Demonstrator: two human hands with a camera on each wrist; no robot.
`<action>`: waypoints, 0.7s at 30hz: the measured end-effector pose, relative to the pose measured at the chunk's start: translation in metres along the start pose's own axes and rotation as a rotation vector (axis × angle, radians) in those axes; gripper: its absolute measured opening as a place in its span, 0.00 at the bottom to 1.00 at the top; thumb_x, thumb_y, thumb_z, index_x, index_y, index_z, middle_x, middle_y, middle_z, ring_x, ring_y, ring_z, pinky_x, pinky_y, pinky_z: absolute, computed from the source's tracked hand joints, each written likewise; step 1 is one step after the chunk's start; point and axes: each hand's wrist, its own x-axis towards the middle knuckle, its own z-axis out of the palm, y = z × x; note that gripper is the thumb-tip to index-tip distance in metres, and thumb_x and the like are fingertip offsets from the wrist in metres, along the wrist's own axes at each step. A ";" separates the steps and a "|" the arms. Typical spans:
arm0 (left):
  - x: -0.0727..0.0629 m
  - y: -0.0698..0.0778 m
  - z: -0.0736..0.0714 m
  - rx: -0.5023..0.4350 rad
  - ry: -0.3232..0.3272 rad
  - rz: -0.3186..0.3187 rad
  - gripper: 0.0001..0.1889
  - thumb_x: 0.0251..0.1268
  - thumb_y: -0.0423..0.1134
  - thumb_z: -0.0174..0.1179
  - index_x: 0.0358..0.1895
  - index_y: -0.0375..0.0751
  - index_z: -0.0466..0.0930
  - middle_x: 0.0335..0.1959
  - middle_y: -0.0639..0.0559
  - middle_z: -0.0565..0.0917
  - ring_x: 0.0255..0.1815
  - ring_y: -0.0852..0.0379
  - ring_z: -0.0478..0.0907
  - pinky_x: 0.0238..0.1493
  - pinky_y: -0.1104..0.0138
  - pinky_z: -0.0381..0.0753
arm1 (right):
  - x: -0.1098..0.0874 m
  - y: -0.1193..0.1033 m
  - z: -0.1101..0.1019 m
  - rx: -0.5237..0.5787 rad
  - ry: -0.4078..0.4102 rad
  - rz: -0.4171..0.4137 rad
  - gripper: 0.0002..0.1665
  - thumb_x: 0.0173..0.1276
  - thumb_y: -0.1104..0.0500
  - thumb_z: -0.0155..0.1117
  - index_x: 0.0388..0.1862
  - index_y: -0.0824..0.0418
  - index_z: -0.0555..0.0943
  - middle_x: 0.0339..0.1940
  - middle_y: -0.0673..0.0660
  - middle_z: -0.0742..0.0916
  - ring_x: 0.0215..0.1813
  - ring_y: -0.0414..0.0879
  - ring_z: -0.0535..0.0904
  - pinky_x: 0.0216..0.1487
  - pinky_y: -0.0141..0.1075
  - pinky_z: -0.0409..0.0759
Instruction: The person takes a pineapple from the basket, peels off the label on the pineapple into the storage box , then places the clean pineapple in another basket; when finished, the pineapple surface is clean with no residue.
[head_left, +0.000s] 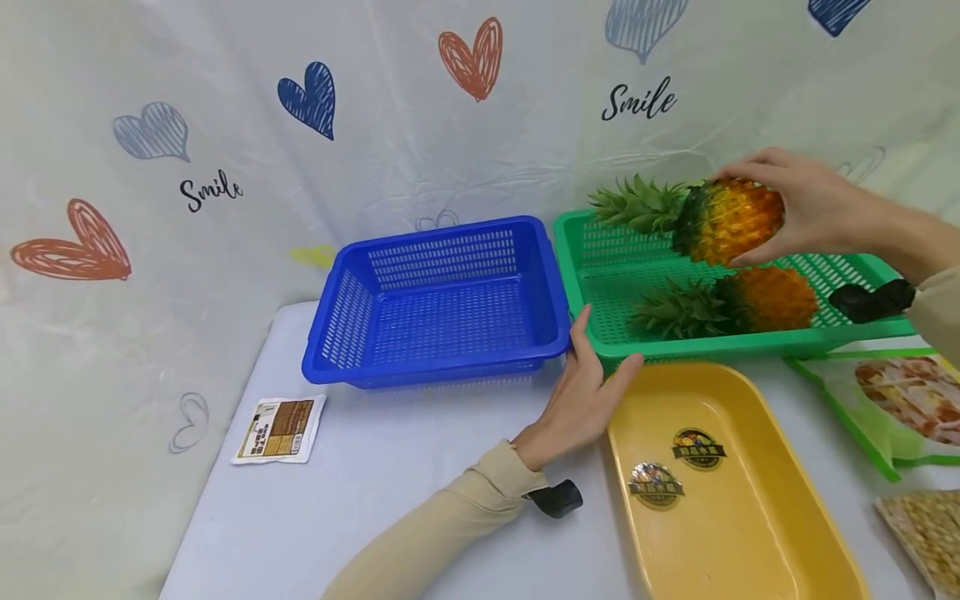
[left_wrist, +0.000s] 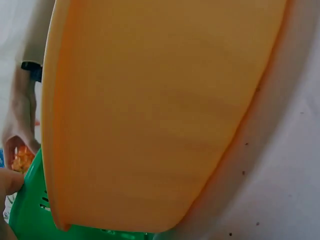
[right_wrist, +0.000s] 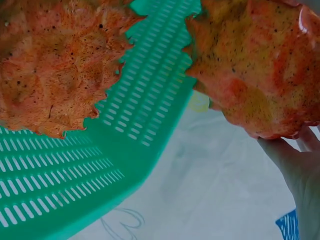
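Observation:
My right hand (head_left: pixel 813 204) grips a pineapple (head_left: pixel 731 218) by its orange body and holds it above the back of the green basket (head_left: pixel 615 344). The leafy crown points left. A second pineapple (head_left: pixel 772 300) lies inside that basket; its body (right_wrist: pixel 55 70) fills the upper left of the right wrist view. My left hand (head_left: pixel 573 408) rests where the blue basket (head_left: pixel 442 367) meets the green one. Its fingers are extended along the blue corner, and the spread thumb (left_wrist: pixel 10 181) touches the green rim. Nothing lies inside the blue basket.
A yellow tray (head_left: pixel 720 483) with two stickers stands in front of the green basket. To its right lie a green food packet (head_left: pixel 892 408) and a bag of pale grains (head_left: pixel 926 533). A small brown-and-white packet (head_left: pixel 279 429) is at left. Behind hangs a heart-patterned sheet (head_left: pixel 390 150).

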 end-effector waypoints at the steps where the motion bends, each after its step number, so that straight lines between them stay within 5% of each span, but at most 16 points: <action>1: 0.002 0.000 0.001 -0.012 0.009 0.003 0.44 0.82 0.60 0.49 0.85 0.58 0.29 0.87 0.44 0.36 0.86 0.50 0.39 0.82 0.50 0.52 | 0.003 0.001 0.002 -0.009 -0.008 -0.010 0.65 0.32 0.69 0.92 0.73 0.69 0.71 0.64 0.74 0.72 0.57 0.71 0.71 0.47 0.72 0.74; 8: 0.009 0.000 0.001 -0.033 0.052 -0.001 0.41 0.83 0.61 0.45 0.85 0.56 0.32 0.86 0.39 0.45 0.85 0.49 0.47 0.81 0.52 0.57 | 0.019 0.009 0.014 -0.050 -0.064 -0.058 0.64 0.33 0.67 0.93 0.72 0.69 0.70 0.62 0.74 0.72 0.54 0.73 0.74 0.47 0.73 0.77; 15: 0.011 -0.004 0.003 -0.034 0.051 0.039 0.40 0.84 0.60 0.45 0.85 0.55 0.34 0.86 0.40 0.43 0.86 0.50 0.44 0.82 0.52 0.55 | 0.023 0.017 0.024 -0.066 -0.162 -0.020 0.64 0.35 0.69 0.92 0.74 0.68 0.69 0.64 0.72 0.72 0.56 0.73 0.75 0.49 0.71 0.78; 21: 0.011 -0.006 0.003 -0.034 0.050 0.057 0.40 0.84 0.60 0.45 0.85 0.54 0.34 0.86 0.41 0.43 0.86 0.51 0.43 0.82 0.53 0.54 | 0.027 0.023 0.032 -0.108 -0.160 -0.068 0.63 0.32 0.71 0.92 0.71 0.68 0.70 0.64 0.72 0.73 0.58 0.73 0.74 0.49 0.72 0.78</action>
